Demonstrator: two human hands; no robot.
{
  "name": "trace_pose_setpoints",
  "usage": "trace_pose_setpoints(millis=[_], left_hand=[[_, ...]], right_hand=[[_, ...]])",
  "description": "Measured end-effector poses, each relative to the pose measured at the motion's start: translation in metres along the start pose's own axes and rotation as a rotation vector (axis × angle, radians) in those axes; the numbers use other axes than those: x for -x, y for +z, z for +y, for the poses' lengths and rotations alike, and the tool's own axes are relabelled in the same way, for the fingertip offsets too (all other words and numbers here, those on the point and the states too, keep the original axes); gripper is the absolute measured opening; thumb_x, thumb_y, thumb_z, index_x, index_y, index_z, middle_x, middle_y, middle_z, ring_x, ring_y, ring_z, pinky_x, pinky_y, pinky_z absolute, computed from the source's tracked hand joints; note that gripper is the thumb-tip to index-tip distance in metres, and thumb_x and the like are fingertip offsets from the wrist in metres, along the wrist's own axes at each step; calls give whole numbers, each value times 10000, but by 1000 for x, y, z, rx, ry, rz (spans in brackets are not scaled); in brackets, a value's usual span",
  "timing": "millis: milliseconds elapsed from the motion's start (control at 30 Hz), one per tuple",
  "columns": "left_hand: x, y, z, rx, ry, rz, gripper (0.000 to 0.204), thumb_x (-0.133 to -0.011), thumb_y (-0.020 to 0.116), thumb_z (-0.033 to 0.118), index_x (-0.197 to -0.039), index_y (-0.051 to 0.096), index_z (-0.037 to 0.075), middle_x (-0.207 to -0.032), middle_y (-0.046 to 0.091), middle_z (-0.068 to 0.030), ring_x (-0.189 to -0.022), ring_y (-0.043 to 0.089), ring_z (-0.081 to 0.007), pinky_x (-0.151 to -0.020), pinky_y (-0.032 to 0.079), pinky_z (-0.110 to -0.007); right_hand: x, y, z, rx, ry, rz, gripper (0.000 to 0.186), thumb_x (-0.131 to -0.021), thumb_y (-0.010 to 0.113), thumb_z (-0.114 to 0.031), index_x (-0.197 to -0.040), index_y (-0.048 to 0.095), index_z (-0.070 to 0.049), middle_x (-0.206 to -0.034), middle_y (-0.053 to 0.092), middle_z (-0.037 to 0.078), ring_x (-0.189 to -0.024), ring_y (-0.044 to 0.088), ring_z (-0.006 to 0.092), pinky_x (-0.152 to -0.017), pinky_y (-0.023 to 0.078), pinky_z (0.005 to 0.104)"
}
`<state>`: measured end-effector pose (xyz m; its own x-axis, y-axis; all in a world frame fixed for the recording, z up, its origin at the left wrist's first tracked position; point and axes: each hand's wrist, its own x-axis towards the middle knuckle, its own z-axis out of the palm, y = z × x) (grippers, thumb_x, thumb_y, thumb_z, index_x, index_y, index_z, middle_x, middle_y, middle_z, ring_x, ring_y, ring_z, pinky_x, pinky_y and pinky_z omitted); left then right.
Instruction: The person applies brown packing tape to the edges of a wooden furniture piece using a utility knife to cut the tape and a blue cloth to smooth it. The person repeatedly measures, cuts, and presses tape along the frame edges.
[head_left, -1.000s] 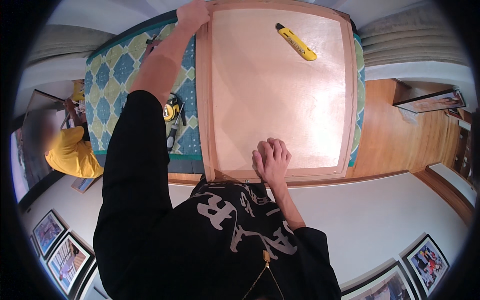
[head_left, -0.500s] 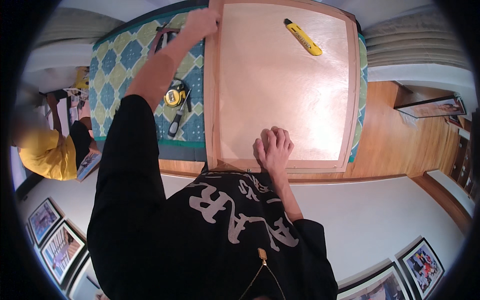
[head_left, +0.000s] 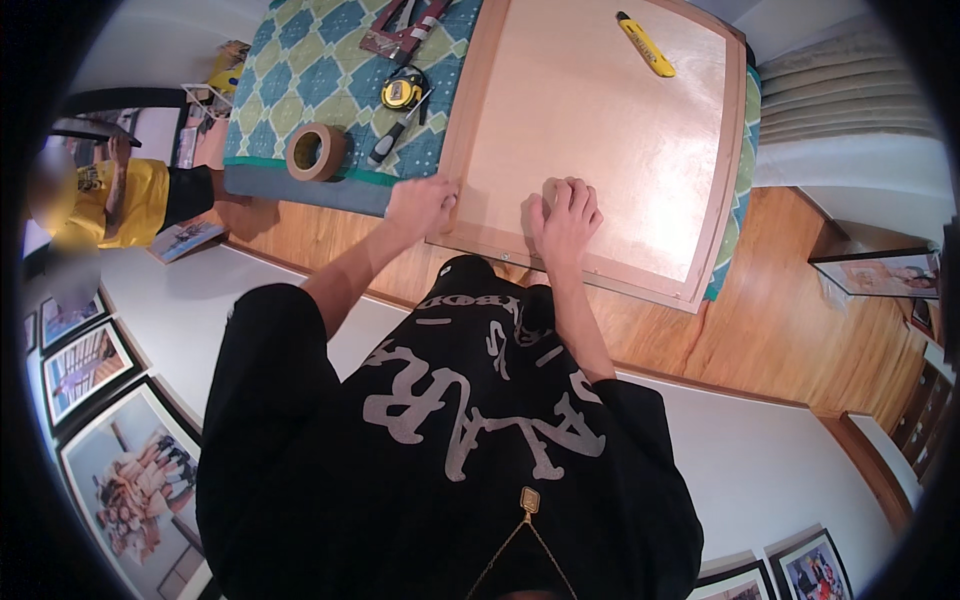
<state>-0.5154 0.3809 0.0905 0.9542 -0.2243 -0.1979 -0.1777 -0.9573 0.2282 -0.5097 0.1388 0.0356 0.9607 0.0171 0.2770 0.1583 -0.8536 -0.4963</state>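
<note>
A flat wooden panel with brown tape along its edges lies in front of me. My left hand is closed, its curled fingertips against the taped left edge by the near corner; whatever they may pinch is hidden. My right hand rests open on the panel near its front edge, fingers a little apart. A yellow utility knife lies on the panel's far part. Left of the panel are a roll of brown tape, a yellow-black tape measure, a screwdriver and a dark red staple gun.
A green-and-blue patterned quilt covers the table under the panel. At the far left sits a person in a yellow shirt. Framed pictures stand along the left, and another frame leans at the right above the wooden floor.
My left hand has come from the far end of the panel's left edge to its near corner. The tape roll now shows. My view has shifted; my right hand stays on the panel.
</note>
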Motion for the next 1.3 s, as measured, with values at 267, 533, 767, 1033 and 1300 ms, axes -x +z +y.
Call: trace_pose_setpoints(millis=[267,533,767,1033,1300], left_hand=[[64,22,8,29,61,131,76,-841,643,194,-876,660,130,-845,607,-53,-730,649,-286,-618,529,-405],[-132,3,-34,-79,-14,320,114,-867,613,236,-886,653,131,-922,589,-111,-752,648,-334,-615,532,-461],[-357,-38,-88,-125,-2,466,147,-869,615,257,-967,696,182,-1085,617,-95,-903,666,-331,-729,561,-456],[-453,-60,-103,-129,-13,487,162,-876,615,292,-976,704,200,-1060,662,-27,-927,669,-301,-781,554,-448],[-276,-22,-65,41,88,338,146,-873,585,259,-885,683,151,-962,684,-43,-781,676,-307,-661,553,-414]], right_hand=[[2,1,-1,-16,-10,5,383,-833,647,-293,-1146,589,-81,-1242,526,103,-1235,435,311,-953,346,465],[1,-2,0,28,-5,-39,393,-872,625,-313,-1177,571,-72,-1255,521,119,-1236,439,325,-965,347,472],[-5,-11,-10,9,96,-154,396,-866,636,-326,-1178,570,-90,-1256,523,107,-1232,446,321,-968,344,466],[-3,-6,-13,62,115,-178,383,-885,628,-360,-1160,582,-99,-1244,529,94,-1226,451,308,-969,337,461],[-6,-5,-6,50,99,-160,380,-884,624,-345,-1164,580,-91,-1250,520,112,-1238,442,308,-965,327,465]])
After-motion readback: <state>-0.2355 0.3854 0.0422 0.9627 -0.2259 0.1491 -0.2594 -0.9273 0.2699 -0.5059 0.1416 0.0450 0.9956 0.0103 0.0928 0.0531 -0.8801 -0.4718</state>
